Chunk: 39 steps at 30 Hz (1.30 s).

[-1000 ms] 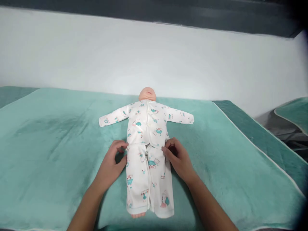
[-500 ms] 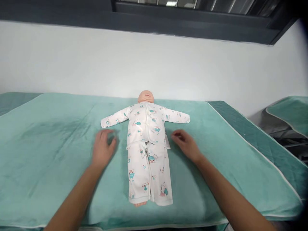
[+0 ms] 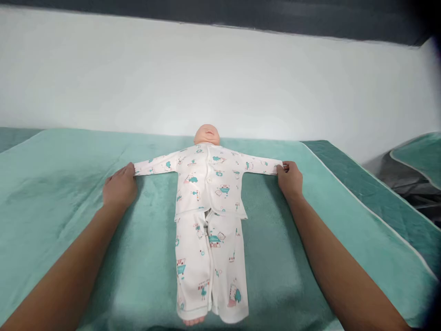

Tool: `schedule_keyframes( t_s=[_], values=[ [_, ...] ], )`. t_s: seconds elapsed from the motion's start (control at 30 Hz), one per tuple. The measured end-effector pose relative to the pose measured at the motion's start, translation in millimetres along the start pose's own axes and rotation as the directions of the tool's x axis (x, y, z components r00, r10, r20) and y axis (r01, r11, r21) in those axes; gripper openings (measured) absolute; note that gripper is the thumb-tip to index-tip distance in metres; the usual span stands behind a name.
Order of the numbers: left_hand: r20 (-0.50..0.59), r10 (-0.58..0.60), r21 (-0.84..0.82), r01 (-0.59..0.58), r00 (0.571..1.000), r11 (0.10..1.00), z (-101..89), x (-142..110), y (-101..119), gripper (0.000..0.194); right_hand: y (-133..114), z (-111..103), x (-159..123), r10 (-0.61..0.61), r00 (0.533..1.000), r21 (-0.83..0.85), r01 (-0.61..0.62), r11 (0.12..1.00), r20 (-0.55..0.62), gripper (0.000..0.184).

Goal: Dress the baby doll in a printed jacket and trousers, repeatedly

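Observation:
A baby doll (image 3: 206, 134) lies face up, dressed in a white printed shirt (image 3: 208, 184) and matching trousers (image 3: 225, 262). Both sleeves stretch out sideways. My left hand (image 3: 120, 185) is closed on the cuff of the sleeve on the left; its fingertips are partly hidden behind the hand. At the opposite side my right hand (image 3: 290, 178) pinches the other sleeve's cuff between thumb and fingers. Toes of one foot (image 3: 194, 321) peek out below the trouser leg on the left; the other foot is hidden by cloth.
The doll rests on a light green blanket (image 3: 144, 257) with pale edging, over a darker green cover (image 3: 347, 184) at the right. Behind stands a white wall (image 3: 206, 78) with a dark band along the top. Another green-covered surface (image 3: 420, 156) is at the far right.
Both hands have moved outward and up from beside the shirt's hem and taken hold of the sleeve ends. The sleeves now reach farther out, and the view has tilted down.

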<state>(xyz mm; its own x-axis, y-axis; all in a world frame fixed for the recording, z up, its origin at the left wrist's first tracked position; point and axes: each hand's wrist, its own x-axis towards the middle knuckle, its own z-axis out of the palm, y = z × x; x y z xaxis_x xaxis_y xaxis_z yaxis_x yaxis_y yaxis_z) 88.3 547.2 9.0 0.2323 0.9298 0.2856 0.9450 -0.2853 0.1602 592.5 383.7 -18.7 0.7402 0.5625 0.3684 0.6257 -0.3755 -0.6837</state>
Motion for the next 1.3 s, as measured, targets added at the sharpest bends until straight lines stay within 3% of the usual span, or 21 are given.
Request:
schedule_keyframes(
  t_s=[0.13, 0.27, 0.33, 0.43, 0.5, 0.57, 0.73, 0.87, 0.93, 1.03, 1.1, 1.2, 1.3],
  values=[
    [-0.045, -0.069, -0.004, 0.069, 0.997, 0.998, 2.4, -13.5, 13.8, 0.055, -12.4, -3.3, -20.7, -0.241, 0.969, 0.065, 0.245, 0.967, -0.060, 0.035],
    [-0.215, -0.064, -0.270, 0.004, 0.975, 0.963, 2.8, -65.8, 47.8, 0.055, -35.8, -19.1, -77.5, -0.407, 0.900, 0.296, 0.350, 0.889, 0.159, 0.032],
    [-0.125, 0.038, -0.437, -0.090, 0.991, 0.895, -1.8, -100.2, 68.6, 0.048, -47.0, -30.0, -110.8, -0.475, 0.838, 0.358, 0.371, 0.857, 0.268, 0.028],
    [0.003, 0.105, -0.609, -0.081, 0.994, 0.789, -12.6, -139.7, 94.9, 0.043, -61.2, -41.4, -150.3, -0.501, 0.748, 0.369, 0.359, 0.857, 0.436, 0.021],
    [0.053, 0.119, -0.640, -0.058, 0.991, 0.766, -17.8, -151.2, 107.4, 0.044, -68.2, -43.2, -164.7, -0.512, 0.719, 0.327, 0.397, 0.858, 0.470, 0.013],
    [0.066, 0.112, -0.625, -0.047, 0.992, 0.779, -18.9, -152.9, 116.2, 0.038, -72.5, -41.5, -170.6, -0.529, 0.720, 0.309, 0.430, 0.848, 0.450, 0.004],
    [0.005, -0.041, -0.555, 0.037, 0.999, 0.831, -15.5, -150.7, 125.0, 0.024, -71.5, -42.5, -178.7, -0.493, 0.764, 0.362, 0.358, 0.861, 0.417, 0.010],
    [0.025, -0.153, -0.628, 0.134, 0.988, 0.767, -24.2, -169.0, 125.2, 0.022, -76.5, -66.9, -209.5, -0.488, 0.798, 0.508, 0.274, 0.816, 0.353, 0.008],
    [0.047, -0.100, -0.684, 0.105, 0.994, 0.722, -32.3, -188.0, 124.7, 0.019, -85.3, -85.1, -234.0, -0.556, 0.771, 0.570, 0.316, 0.758, 0.312, 0.018],
    [0.106, 0.079, -0.772, 0.032, 0.991, 0.635, -42.6, -226.4, 123.2, 0.017, -100.6, -106.1, -270.9, -0.687, 0.611, 0.530, 0.460, 0.713, 0.394, 0.031],
    [0.148, 0.174, -0.782, 0.007, 0.974, 0.623, -45.1, -251.6, 122.0, 0.023, -108.3, -108.8, -289.1, -0.699, 0.554, 0.450, 0.536, 0.715, 0.451, 0.031],
    [0.138, 0.182, -0.758, -0.014, 0.973, 0.652, -42.6, -275.5, 122.5, 0.028, -114.5, -98.5, -302.0, -0.680, 0.578, 0.369, 0.573, 0.732, 0.452, 0.022],
    [0.092, 0.122, -0.758, -0.010, 0.988, 0.652, -40.3, -281.5, 125.6, 0.018, -118.2, -89.8, -302.7, -0.674, 0.600, 0.375, 0.561, 0.738, 0.430, 0.014]
  ],
)
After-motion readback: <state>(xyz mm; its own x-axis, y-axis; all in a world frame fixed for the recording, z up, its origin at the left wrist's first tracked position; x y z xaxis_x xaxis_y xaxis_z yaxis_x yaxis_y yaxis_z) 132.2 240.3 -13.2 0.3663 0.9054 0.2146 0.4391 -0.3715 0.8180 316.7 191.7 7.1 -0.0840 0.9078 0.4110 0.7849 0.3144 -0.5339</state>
